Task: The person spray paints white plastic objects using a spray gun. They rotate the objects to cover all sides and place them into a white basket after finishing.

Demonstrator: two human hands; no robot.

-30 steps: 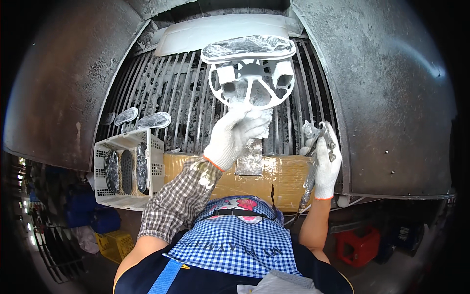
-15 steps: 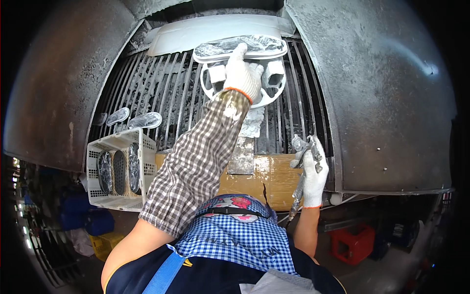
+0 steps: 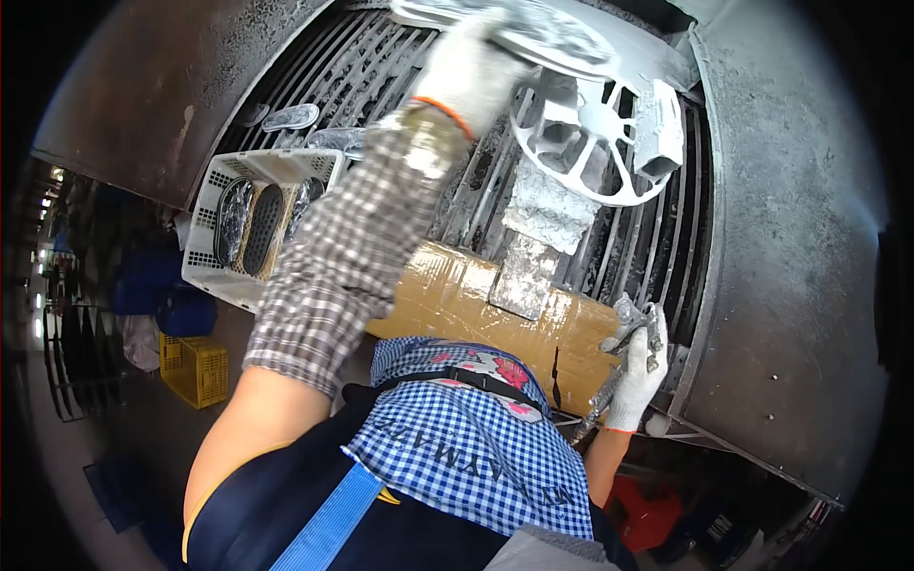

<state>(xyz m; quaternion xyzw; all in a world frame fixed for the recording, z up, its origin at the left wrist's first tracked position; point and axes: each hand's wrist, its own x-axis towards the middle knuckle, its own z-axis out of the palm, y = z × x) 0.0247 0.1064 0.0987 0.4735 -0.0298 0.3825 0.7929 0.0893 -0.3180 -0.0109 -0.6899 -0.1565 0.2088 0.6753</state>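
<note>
My left hand (image 3: 473, 71), in a white knit glove with an orange cuff, is smeared by motion at the far side. It grips a long white-rimmed shoe sole (image 3: 557, 38) with a dark, film-covered middle; its fingertips are hard to make out. Just below the sole stands a white spoked wheel stand (image 3: 600, 119) with two square tube supports, one of them a white tube (image 3: 657, 133). At the front right, my gloved right hand (image 3: 640, 376) is closed round a grey-crusted spray gun (image 3: 628, 328), its hose running down toward me.
A white plastic basket (image 3: 203, 257) with several dark soles sits at the left. Beyond it, small film-covered pieces (image 3: 290, 117) lie on the slatted metal grate (image 3: 466, 195). Brown taped cardboard (image 3: 433, 285) lines the near edge. Metal side walls (image 3: 781, 228) flank the grate.
My left hand has shifted the sole off the wheel stand's supports, toward the left and far side. The whole view has turned and swung. My right hand still holds the spray gun.
</note>
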